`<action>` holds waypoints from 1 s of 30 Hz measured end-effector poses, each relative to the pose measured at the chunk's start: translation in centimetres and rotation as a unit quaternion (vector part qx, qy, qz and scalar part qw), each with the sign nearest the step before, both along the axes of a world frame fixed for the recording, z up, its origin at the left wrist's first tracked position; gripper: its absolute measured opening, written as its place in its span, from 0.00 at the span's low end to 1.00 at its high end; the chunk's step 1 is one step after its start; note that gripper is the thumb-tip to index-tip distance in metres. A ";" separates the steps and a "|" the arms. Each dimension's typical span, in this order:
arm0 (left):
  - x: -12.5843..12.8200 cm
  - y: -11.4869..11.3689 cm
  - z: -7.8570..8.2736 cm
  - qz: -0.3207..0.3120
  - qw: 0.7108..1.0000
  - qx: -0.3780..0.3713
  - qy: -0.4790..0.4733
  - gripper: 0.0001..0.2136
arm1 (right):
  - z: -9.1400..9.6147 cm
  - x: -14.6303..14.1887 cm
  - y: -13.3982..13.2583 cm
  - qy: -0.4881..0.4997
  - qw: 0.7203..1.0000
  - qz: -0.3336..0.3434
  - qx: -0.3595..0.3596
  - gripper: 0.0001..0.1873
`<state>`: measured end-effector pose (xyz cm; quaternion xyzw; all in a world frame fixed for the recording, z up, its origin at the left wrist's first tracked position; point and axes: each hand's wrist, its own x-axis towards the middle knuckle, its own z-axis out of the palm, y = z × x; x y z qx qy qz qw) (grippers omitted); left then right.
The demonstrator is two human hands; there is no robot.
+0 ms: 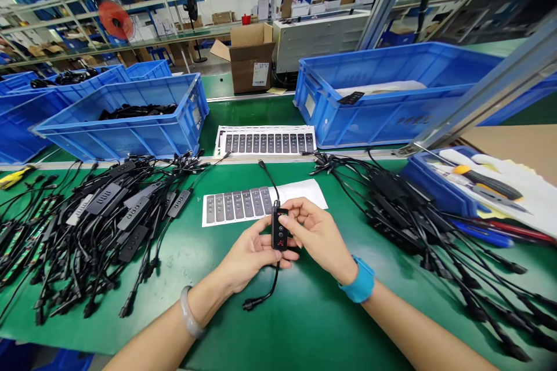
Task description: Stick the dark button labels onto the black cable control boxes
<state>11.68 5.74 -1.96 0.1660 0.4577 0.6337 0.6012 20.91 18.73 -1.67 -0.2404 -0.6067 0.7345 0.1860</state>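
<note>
A small black inline cable controller (281, 236) with button marks and a red logo is held upright over the green bench. My left hand (256, 249) grips its lower end, with the thumb on the front and fingers behind. My right hand (311, 232) is closed at its upper right, the thumb pressing on the front face. Cable runs out of both ends, with a black plug (252, 304) hanging below. Just behind lies a sheet of dark label stickers (237, 206), its right part bare white backing. A fuller label sheet (270, 142) sits farther back.
Piled at left are several cabled controllers (134, 214); another pile (391, 203) lies at right. Blue bins (143, 133) (369, 119) stand behind. A tool tray (429, 185) with cutters (487, 182) is at far right, below a slanted metal post (487, 93). An open carton (252, 61) is behind.
</note>
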 end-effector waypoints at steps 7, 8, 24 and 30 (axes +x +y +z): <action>0.0 0.0 0.1 -0.004 1.000 0.004 0.006 0.30 | -0.2 0.0 -0.1 -0.001 1.000 -0.004 0.010 0.23; 0.0 0.0 0.1 -0.005 1.000 0.003 0.007 0.30 | -0.2 0.0 -0.1 -0.002 1.000 -0.005 0.015 0.23; 0.4 0.2 -0.2 0.018 0.999 -0.005 0.040 0.32 | -1.6 -0.2 -0.1 -0.016 0.986 -0.024 0.163 0.16; 0.5 0.2 0.2 0.022 0.998 -0.010 0.050 0.30 | -1.8 -0.4 0.7 -0.038 0.988 -0.010 0.148 0.27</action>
